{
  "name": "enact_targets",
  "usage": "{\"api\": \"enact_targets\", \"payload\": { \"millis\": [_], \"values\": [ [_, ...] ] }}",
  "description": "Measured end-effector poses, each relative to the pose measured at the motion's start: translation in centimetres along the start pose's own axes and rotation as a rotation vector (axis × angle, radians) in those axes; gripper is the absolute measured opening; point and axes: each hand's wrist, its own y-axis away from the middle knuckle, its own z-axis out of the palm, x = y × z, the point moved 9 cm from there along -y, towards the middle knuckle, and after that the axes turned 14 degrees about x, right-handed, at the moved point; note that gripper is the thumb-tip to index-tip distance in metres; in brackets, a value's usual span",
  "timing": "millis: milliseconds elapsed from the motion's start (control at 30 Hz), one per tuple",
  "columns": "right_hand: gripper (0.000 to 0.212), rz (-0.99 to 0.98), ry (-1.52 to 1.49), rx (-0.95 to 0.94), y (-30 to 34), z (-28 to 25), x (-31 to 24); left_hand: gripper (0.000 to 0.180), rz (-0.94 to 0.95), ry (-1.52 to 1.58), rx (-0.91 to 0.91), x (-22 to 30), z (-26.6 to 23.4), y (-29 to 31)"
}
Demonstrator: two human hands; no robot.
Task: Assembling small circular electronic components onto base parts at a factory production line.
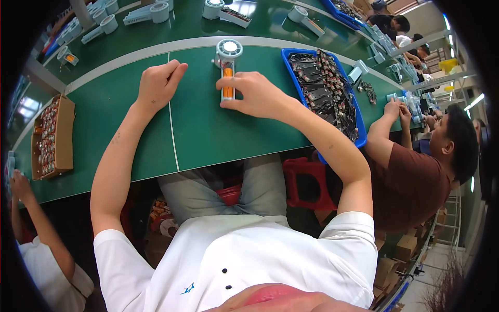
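A small handheld fan (229, 48) in pale grey-blue lies on the green bench ahead of me, its round head pointing away. Its handle is uncovered and shows an orange cylindrical battery (228, 83) inside. My right hand (250, 93) grips the handle across its sides, thumb at the near end and fingers on the upper part. To the left of the fan, my left hand (157, 86) is curled closed over the bench, apart from the fan. Its fingertips are turned away, so whatever it may hold is hidden.
A blue tray (358, 127) full of black parts stands right of my right hand. A cardboard box (65, 136) of small metallic parts stands at the far left. More fan bodies (160, 12) lie beyond the pale rail (192, 44). A co-worker (416, 177) sits close on my right, another on the left.
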Motion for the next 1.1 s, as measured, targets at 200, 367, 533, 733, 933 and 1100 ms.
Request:
{"api": "enact_targets", "payload": {
  "millis": [200,367,533,733,933,1100],
  "values": [
    [0.023,0.231,-0.028,-0.163,0.8,-4.4,1.6,0.025,0.02,0.019,-0.004,1.1,-0.1,0.3],
    [0.021,0.446,0.302,0.117,2.8,-12.3,16.1,0.022,0.057,0.04,-0.015,1.8,0.1,0.1],
    [0.024,0.346,0.211,-0.087,4.5,-10.9,16.2,0.02,0.068,0.04,-0.027,1.2,0.3,0.7],
    [0.025,0.414,0.146,-0.101,4.3,-10.8,15.8,0.02,0.064,0.026,-0.038,1.3,0.2,0.3],
    [0.016,0.494,0.157,-0.1,4.3,-11.3,17.5,0.023,0.093,0.041,-0.024,1.7,0.2,0.3],
    [0.01,0.496,0.075,0.13,3.3,-12.6,17.9,0.017,0.103,0.038,-0.029,1.4,0.2,0.5]
  ]
}}
